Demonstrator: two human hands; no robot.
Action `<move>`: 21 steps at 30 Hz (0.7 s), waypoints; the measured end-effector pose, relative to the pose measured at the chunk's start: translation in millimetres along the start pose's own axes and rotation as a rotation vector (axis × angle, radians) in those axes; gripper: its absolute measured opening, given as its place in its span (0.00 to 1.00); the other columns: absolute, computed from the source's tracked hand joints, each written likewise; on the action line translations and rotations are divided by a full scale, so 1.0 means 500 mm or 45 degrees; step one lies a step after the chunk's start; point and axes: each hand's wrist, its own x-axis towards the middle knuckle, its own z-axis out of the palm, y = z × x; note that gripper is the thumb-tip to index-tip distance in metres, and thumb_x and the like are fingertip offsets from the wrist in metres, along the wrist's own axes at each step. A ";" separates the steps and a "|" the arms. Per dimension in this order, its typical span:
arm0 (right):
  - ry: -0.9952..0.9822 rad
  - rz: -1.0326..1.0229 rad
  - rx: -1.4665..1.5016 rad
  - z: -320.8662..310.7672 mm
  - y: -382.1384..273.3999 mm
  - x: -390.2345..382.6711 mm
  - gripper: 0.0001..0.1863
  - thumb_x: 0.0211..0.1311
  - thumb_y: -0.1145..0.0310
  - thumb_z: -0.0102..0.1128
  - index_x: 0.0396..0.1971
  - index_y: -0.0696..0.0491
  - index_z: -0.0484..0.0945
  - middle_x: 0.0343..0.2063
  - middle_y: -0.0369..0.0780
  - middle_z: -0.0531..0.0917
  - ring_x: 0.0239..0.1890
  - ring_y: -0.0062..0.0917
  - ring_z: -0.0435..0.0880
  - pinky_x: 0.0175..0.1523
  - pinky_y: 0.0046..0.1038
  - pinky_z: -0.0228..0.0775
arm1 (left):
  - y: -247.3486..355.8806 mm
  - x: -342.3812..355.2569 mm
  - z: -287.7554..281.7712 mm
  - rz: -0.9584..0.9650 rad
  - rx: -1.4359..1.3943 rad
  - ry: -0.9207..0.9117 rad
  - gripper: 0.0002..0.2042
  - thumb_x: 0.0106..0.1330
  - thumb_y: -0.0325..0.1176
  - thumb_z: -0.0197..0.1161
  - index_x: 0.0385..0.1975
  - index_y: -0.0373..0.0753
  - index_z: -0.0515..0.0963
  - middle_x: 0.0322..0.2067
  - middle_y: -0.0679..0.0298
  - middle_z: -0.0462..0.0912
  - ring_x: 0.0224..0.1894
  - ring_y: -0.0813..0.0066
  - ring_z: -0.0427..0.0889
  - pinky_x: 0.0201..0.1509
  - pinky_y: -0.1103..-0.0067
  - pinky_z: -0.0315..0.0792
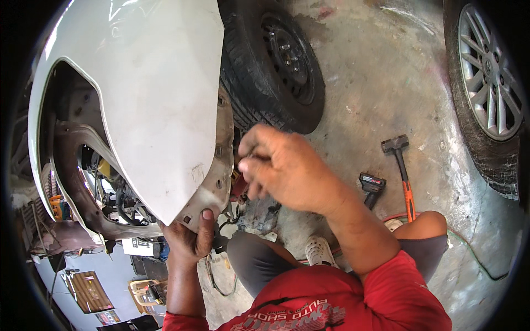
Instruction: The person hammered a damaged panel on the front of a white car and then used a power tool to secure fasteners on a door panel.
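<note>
A white car fender (pixel 165 94) with a bare metal flange fills the upper left. My left hand (pixel 190 240) grips its lower corner, thumb on the flange and fingers out of sight behind the panel. Just right of the flange, my right hand (pixel 290 168) is raised with its fingers curled toward the thumb. Whatever it may hold is too small and blurred to make out. Beyond it stands a black tire on a dark steel wheel (pixel 284 58), close to the fender's edge.
On the concrete floor to the right lie a sledgehammer (pixel 406 176) with an orange and black handle and a black cordless tool (pixel 371 187). A hose (pixel 469 251) runs past them. A tire with a silver alloy wheel (pixel 488 71) stands at far right. Engine parts (pixel 118 193) show through the headlight opening.
</note>
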 end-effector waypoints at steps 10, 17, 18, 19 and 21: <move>0.052 -0.523 -0.459 0.052 0.062 0.006 0.08 0.58 0.78 0.62 0.39 0.59 0.80 0.33 0.49 0.85 0.33 0.39 0.88 0.39 0.34 0.77 | 0.010 0.011 0.002 0.083 0.112 -0.032 0.27 0.62 0.34 0.64 0.59 0.26 0.70 0.50 0.45 0.81 0.52 0.46 0.80 0.62 0.63 0.69; -0.016 -0.247 -0.630 0.087 0.044 -0.007 0.17 0.60 0.67 0.63 0.47 0.56 0.72 0.32 0.52 0.84 0.38 0.51 0.85 0.39 0.44 0.77 | 0.040 0.024 -0.021 0.301 0.272 -0.030 0.26 0.65 0.34 0.62 0.57 0.22 0.68 0.51 0.44 0.77 0.55 0.53 0.77 0.63 0.67 0.67; -0.008 -0.259 -0.638 0.084 0.033 -0.012 0.16 0.59 0.67 0.63 0.44 0.56 0.73 0.31 0.51 0.84 0.36 0.51 0.84 0.38 0.45 0.76 | 0.041 0.024 -0.018 0.293 0.273 -0.033 0.25 0.64 0.34 0.62 0.56 0.22 0.69 0.51 0.43 0.78 0.55 0.51 0.77 0.63 0.66 0.67; 0.030 -0.363 -0.639 0.081 0.032 -0.011 0.15 0.59 0.67 0.63 0.44 0.56 0.73 0.31 0.50 0.84 0.35 0.51 0.84 0.37 0.45 0.75 | 0.044 0.026 -0.016 0.290 0.275 -0.030 0.25 0.63 0.34 0.62 0.55 0.22 0.70 0.50 0.43 0.78 0.54 0.50 0.78 0.63 0.65 0.67; 0.083 -0.492 -0.646 0.076 0.036 -0.012 0.14 0.59 0.68 0.63 0.42 0.56 0.74 0.30 0.49 0.83 0.34 0.50 0.84 0.36 0.45 0.74 | 0.045 0.029 -0.013 0.331 0.343 -0.035 0.24 0.63 0.33 0.62 0.54 0.22 0.71 0.50 0.42 0.78 0.52 0.47 0.78 0.63 0.63 0.66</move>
